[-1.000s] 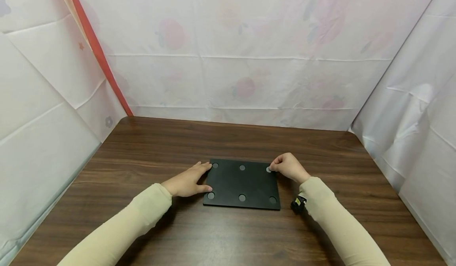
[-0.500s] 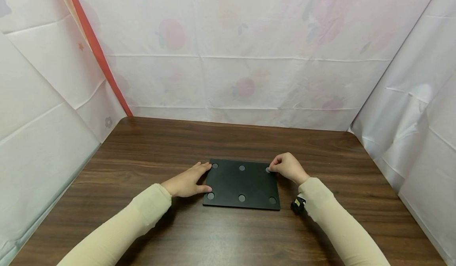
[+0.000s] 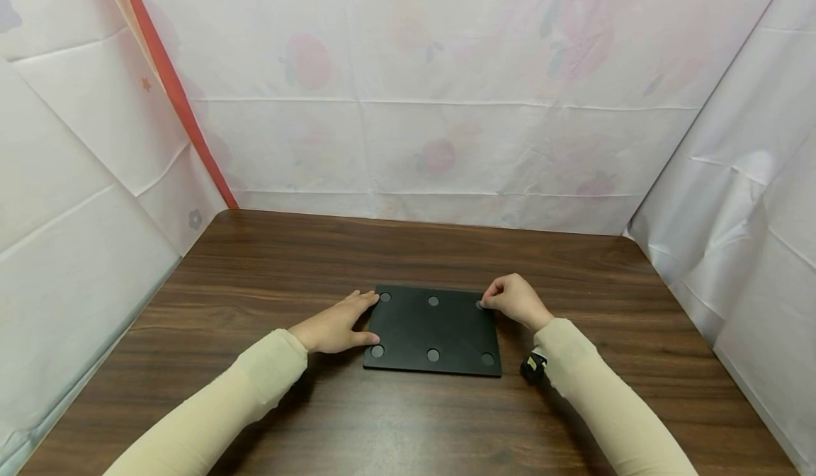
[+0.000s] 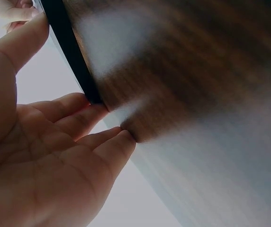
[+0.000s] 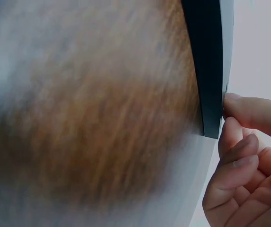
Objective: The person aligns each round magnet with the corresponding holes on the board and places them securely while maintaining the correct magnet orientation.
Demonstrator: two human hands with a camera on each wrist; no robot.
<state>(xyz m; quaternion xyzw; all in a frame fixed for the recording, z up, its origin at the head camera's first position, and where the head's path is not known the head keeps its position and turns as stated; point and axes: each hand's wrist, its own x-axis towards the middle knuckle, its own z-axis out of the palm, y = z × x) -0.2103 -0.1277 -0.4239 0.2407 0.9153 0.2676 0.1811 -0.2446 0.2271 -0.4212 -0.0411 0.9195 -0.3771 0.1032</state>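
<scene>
A flat black rectangular board lies on the table, with several small round grey discs or recesses along its far and near edges. My left hand rests at the board's left edge with thumb and fingers spread; in the left wrist view, fingertips touch the board's side and the tabletop. At the far right corner my right hand pinches at a small grey disc, partly covered by the fingertips. The right wrist view shows the thumb against the board's top face and the other fingers curled.
The brown wood-grain table stretches around the board. A small black device sits beside the right wrist. Pale printed cloth hangs behind the table and on both sides, with a red strip at the left.
The disc under my right fingertips looks darker and less visible than a second ago. Both hands and the board stay nearly where they were.
</scene>
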